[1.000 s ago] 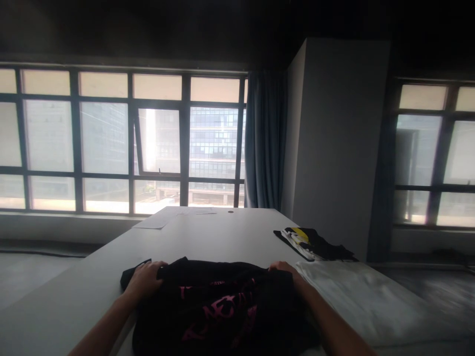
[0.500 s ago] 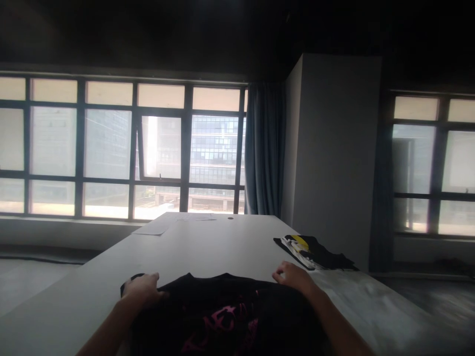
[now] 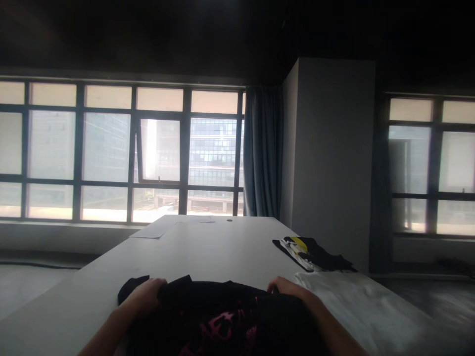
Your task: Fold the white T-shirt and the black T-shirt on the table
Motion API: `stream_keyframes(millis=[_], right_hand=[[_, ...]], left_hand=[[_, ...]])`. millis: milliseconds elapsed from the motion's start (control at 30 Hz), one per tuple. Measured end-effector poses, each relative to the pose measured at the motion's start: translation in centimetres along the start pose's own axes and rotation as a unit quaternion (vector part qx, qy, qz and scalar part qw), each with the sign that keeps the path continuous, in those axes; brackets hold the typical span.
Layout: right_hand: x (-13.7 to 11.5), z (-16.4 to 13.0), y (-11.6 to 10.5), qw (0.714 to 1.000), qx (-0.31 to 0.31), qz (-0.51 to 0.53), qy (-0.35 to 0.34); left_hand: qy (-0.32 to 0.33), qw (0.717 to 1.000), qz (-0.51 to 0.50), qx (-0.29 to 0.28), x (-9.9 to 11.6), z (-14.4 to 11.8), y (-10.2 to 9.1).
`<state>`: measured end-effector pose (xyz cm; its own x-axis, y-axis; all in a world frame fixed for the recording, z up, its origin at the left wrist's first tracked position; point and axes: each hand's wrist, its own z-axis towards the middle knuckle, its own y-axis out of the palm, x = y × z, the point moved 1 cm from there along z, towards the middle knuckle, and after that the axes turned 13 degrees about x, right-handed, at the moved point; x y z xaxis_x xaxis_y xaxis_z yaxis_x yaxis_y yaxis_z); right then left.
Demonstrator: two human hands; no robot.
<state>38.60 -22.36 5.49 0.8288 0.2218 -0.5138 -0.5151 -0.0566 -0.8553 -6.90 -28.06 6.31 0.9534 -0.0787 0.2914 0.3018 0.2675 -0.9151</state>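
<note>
A black T-shirt (image 3: 196, 309) with a pink print lies across the near end of the white table (image 3: 208, 252), and its lower part runs out of view. My left hand (image 3: 146, 292) is closed on its upper left part, with some black cloth showing beyond the knuckles. At the upper right, the fingers of my right hand (image 3: 284, 286) are curled round the fabric, their tips partly hidden. Between my hands the shirt's top edge looks rumpled and slightly raised.
To the right lies a folded pile of dark clothing (image 3: 322, 254) with white and yellow parts. Nearer is a pale, whitish cloth (image 3: 356, 301). Paper sheets (image 3: 150, 231) rest at the table's far left. Beyond stand windows, a blue curtain (image 3: 263, 153) and a grey pillar (image 3: 334, 148).
Both hands have closed on the shirt's upper part. The top edge has bunched and folded between them, and the pink print shows less. The view has shifted slightly.
</note>
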Motion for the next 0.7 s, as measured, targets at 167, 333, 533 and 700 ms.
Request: stream_keyframes(millis=[167, 333, 533, 700], right_hand=[[-1.2, -2.6, -4.7, 0.993, -0.025, 0.114, 0.01], [-2.9, -4.1, -11.2, 0.968, -0.08, 0.238, 0.013], [-1.9, 0.7, -13.4, 0.966, -0.147, 0.195, 0.082], [2.6, 9.7, -13.2, 0.985, -0.046, 0.125, 0.109]], left_hand=[[-0.067, 0.982, -0.142, -0.103, -0.9, -1.1, -4.5], [-0.07, 0.955, -0.187, -0.22, 0.2, -0.5, -9.2], [-0.048, 0.951, -0.152, -0.264, -2.4, 5.3, -8.1], [-0.021, 0.987, -0.083, -0.135, -3.8, 12.2, -4.5]])
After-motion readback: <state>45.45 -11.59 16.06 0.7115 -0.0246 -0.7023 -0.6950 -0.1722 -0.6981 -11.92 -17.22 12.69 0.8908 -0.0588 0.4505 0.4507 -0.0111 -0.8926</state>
